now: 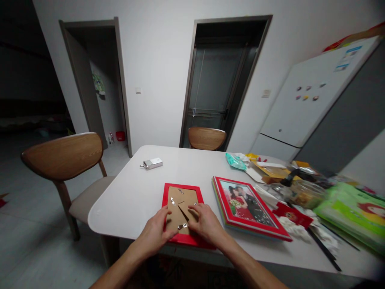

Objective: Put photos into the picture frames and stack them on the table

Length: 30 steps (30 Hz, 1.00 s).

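Observation:
A red picture frame [182, 188] lies face down near the front edge of the white table [132, 192], its brown backing board and small metal clips showing. My left hand [156, 233] rests on the frame's lower left corner, fingers curled against the edge and the backing. My right hand [206, 222] lies on the backing's right side, fingers bent down, fingertips pressing near a clip. Just to the right lies a stack of frames [249, 210], the top one red with a photo facing up.
A small silver device [152, 163] lies at the table's far left. Clutter fills the right side: green packages [351, 208], a jar [303, 192], papers, a red card [293, 214]. Wooden chairs [64, 156] stand at left and at the far side [207, 138]. A fridge [313, 100] stands at right.

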{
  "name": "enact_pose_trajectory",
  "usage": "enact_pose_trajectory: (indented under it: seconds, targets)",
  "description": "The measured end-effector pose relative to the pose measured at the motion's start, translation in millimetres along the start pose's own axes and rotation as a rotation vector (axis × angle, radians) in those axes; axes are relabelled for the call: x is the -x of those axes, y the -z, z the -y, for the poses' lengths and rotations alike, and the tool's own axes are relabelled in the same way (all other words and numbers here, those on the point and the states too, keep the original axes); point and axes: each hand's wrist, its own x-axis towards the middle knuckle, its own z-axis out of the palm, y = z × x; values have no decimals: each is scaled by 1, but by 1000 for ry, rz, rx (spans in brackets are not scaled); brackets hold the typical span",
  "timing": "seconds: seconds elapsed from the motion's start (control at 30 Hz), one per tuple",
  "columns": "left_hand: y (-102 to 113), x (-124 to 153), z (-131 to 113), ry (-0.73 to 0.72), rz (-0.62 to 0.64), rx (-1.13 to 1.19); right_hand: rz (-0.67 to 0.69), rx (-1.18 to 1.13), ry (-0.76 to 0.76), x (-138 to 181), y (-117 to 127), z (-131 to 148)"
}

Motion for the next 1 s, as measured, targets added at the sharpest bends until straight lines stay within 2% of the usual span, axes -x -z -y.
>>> enact_pose_trajectory:
  seconds: [0.17, 0.3, 0.37, 0.47, 0.6, 0.7, 0.77, 0.87, 1.0]
  targets:
    - [4, -18, -8, 153, -157, 439, -85, -91, 48, 2, 8, 20]
    - [11, -19, 1, 278, -238, 742, -116, -217, 102, 5, 5, 34]
    - [19, -14, 12, 316, -277, 807, -139, -232, 84, 6, 5, 28]
    - [33, -3, 36, 387, -352, 848, -173, -89, -12, 7, 6, 6]
    - [53, 5, 61, 491, -419, 829, -106, 125, -165, 8, 3, -21]
    - [61, 5, 62, 517, -391, 840, -42, 195, -242, 8, -2, -23]
    - [60, 5, 55, 516, -311, 882, -72, 230, -239, 7, -5, -15]
    - [50, 4, 42, 503, -194, 948, -139, 216, -100, 5, -6, 2]
    - [30, 3, 32, 496, -194, 943, 17, 119, 95, 5, -8, 19]
